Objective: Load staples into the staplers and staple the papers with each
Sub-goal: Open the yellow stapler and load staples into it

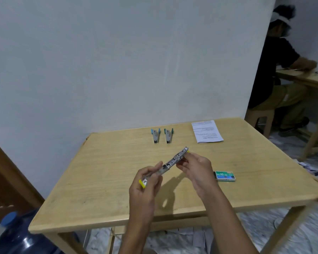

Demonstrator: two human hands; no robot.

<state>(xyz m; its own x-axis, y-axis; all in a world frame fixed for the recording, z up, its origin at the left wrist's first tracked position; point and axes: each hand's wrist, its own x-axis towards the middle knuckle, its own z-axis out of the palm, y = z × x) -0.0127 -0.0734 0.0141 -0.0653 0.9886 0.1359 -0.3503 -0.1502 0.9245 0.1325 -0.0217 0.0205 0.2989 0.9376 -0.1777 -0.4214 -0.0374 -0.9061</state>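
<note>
Yellow stapler — between left grip, right grip

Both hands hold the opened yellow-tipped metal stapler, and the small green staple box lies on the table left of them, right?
Wrong side: in the head view the small green staple box lies on the light wooden table right of the hands. The left hand and right hand do hold the opened yellow-tipped metal stapler.

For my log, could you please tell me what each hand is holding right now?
Left hand: grips the near end of the yellow stapler.
Right hand: pinches its far end.
</note>
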